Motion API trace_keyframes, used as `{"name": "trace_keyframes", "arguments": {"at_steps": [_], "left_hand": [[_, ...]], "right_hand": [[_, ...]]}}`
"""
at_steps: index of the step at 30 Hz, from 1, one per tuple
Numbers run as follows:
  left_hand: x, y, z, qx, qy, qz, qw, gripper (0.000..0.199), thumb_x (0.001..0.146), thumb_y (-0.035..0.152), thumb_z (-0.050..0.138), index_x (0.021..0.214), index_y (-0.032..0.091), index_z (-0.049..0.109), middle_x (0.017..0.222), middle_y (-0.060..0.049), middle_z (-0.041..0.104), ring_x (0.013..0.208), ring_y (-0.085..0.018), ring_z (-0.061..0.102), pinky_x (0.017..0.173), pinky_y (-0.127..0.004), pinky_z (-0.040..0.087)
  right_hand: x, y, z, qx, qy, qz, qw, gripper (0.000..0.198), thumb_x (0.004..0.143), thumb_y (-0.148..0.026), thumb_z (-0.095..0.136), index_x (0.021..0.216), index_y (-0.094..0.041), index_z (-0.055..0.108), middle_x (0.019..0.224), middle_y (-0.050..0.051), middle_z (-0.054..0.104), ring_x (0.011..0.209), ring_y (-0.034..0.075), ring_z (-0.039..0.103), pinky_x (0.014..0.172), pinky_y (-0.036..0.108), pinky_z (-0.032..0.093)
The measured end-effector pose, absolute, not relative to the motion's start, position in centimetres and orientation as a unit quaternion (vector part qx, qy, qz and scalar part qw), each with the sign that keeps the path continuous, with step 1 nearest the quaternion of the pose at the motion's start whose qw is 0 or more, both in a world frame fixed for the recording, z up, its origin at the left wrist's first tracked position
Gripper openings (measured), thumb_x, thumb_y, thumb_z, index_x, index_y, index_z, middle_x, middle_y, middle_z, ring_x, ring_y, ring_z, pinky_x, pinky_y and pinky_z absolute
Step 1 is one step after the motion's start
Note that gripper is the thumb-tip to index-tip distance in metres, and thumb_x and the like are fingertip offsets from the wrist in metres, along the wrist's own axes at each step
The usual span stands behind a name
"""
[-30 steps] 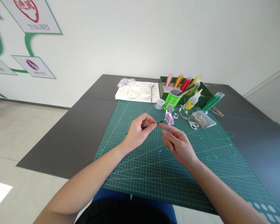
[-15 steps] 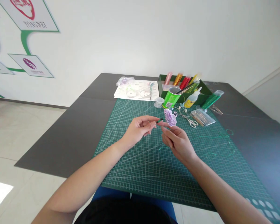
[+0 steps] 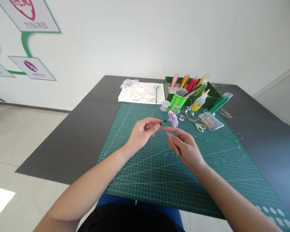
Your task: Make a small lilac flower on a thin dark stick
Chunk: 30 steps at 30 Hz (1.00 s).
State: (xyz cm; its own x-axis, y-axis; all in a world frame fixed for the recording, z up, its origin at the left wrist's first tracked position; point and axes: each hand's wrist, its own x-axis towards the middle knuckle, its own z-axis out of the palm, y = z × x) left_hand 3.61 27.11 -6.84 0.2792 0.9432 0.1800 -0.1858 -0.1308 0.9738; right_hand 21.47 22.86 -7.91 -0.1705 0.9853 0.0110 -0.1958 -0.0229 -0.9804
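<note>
A lilac flower [image 3: 173,119] with layered petals is held above the cutting mat [image 3: 140,174]. Its short dark stem, green near the top, [image 3: 162,122] is pinched between the thumb and forefinger of my left hand [image 3: 143,130]. My right hand [image 3: 182,143] is just to the right, below the flower head. Its forefinger stretches left toward the stem, while the thumb and other fingers are curled closed. Whatever those fingers may pinch is too fine to make out. A bit of green thread [image 3: 168,153] shows on the mat below.
Beyond my hands are white scissors [image 3: 200,127], a clear case of small tools [image 3: 211,121], a green can [image 3: 178,101] with brushes, a glue bottle [image 3: 199,101] and a small round tub [image 3: 164,105]. A dark green box [image 3: 168,93] holds coloured tubes. White papers [image 3: 145,87] lie at the back left.
The flower has shifted slightly left and turned, now showing more from its side. My left hand has moved a little left with it; my right forefinger reaches further left.
</note>
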Motion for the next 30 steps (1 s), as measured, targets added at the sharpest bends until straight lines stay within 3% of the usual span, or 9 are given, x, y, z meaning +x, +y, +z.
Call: {"name": "trace_keyframes", "arguments": {"at_steps": [19, 30], "left_hand": [[3.34, 27.04, -6.73, 0.664, 0.376, 0.51, 0.397, 0.012, 0.091, 0.02, 0.067, 0.091, 0.019, 0.079, 0.087, -0.005, 0.065, 0.075, -0.014, 0.059, 0.066, -0.027, 0.047], [3.32, 27.26, -7.01, 0.659, 0.385, 0.51, 0.397, 0.009, 0.089, 0.022, 0.071, 0.092, 0.018, 0.078, 0.091, -0.005, 0.066, 0.073, -0.013, 0.059, 0.061, -0.025, 0.047]], "right_hand": [[21.56, 22.78, -7.96, -0.41, -0.515, 0.571, 0.491, 0.031, 0.096, -0.034, 0.065, 0.121, -0.017, 0.073, 0.041, -0.011, 0.036, 0.038, 0.006, 0.024, 0.043, 0.026, 0.018], [21.74, 22.78, -8.04, -0.433, -0.541, 0.535, 0.484, 0.033, 0.097, -0.034, 0.064, 0.124, -0.017, 0.074, 0.041, -0.01, 0.038, 0.037, 0.007, 0.027, 0.043, 0.025, 0.02]]}}
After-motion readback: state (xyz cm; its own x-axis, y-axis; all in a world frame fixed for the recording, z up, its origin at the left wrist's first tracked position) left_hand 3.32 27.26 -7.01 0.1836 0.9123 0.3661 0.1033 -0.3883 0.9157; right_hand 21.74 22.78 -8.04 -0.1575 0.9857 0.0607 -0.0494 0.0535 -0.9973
